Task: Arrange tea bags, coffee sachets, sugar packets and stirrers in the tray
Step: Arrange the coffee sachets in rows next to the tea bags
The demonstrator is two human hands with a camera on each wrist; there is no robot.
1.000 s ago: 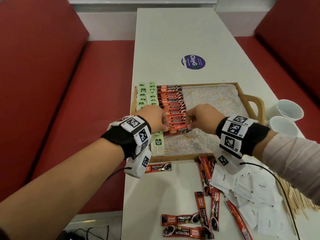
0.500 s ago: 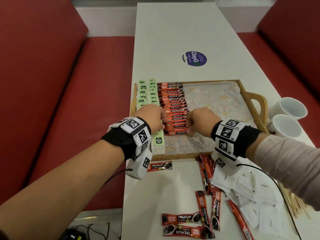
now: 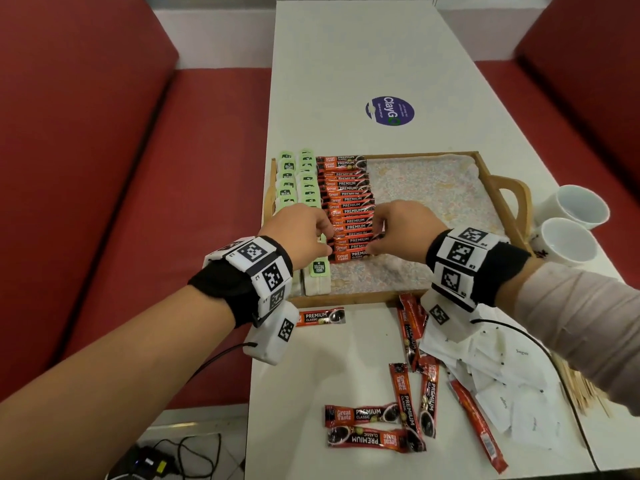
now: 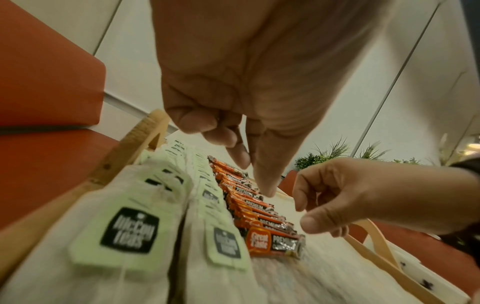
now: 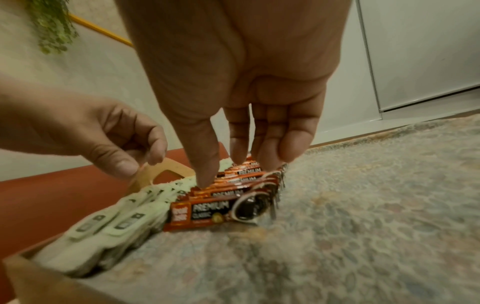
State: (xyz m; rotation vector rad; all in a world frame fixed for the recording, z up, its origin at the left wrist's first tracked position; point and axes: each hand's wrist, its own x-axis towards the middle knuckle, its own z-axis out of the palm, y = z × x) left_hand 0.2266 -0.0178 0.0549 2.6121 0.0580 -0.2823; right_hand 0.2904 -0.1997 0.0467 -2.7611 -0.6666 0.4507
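Note:
A wooden tray (image 3: 346, 300) with a patterned liner holds two columns of green-tagged tea bags (image 3: 298, 181) (image 4: 130, 232) on the left. Beside them lies an overlapping row of red coffee sachets (image 3: 348, 202) (image 5: 221, 211). My left hand (image 3: 325, 237) (image 4: 257, 176) sits at the row's left ends, fingers loosely curled, thumb pointing down, holding nothing. My right hand (image 3: 375, 233) (image 5: 239, 170) has straight fingers against the sachets' right ends, and its thumb rests on top of them. Loose coffee sachets (image 3: 374, 414), white sugar packets (image 3: 502, 386) and wooden stirrers (image 3: 581, 389) lie on the table in front of the tray.
Two white cups (image 3: 568, 223) stand just right of the tray's handle. One sachet (image 3: 322, 317) lies alone by the tray's front rim. A round purple sticker (image 3: 389, 110) is on the white table beyond the tray. Red benches flank the table on both sides.
The front sachet, held askew by both hands a second ago, now lies flat at the front of the row. Both hands have let it go and shifted slightly farther along the row.

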